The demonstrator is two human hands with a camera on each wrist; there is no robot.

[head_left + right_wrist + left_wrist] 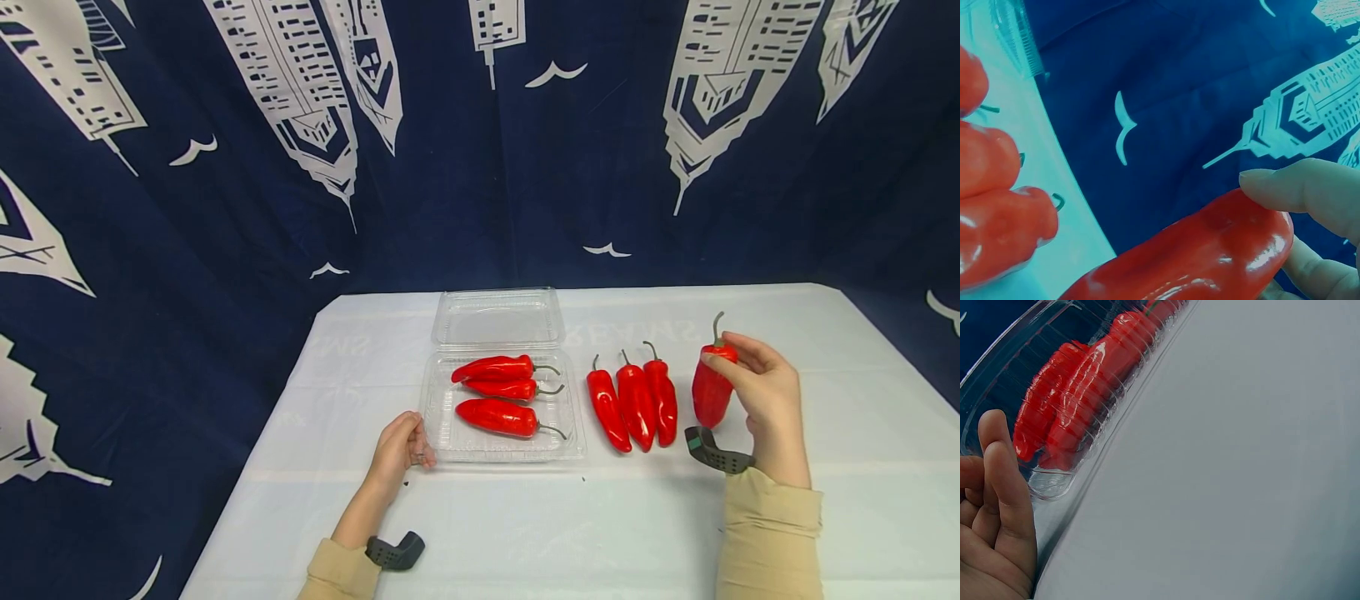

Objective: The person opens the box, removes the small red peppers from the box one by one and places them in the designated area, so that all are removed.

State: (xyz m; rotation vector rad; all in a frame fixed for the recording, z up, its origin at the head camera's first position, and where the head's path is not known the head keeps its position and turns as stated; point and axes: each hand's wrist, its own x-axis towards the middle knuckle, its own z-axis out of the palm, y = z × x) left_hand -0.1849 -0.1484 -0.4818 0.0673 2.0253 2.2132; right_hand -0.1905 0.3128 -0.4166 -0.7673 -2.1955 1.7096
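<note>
My right hand (765,387) pinches a red pepper (711,392) near its stem end, thumb on one side and fingers on the other. The pepper hangs stem up at the right; in the right wrist view its glossy body (1210,250) is under the thumb. At the lower left corner of a clear plastic clamshell container (442,446), my left hand (397,454) holds the rim with curled fingers. Three red peppers (498,417) lie sideways in the container's base, stems to the right. Its lid (498,318) is folded back, away from me.
Three more red peppers (636,408) lie side by side on the white table (600,533), between the container and my right hand. Behind the table hangs a dark blue cloth (465,208) with white building and bird prints.
</note>
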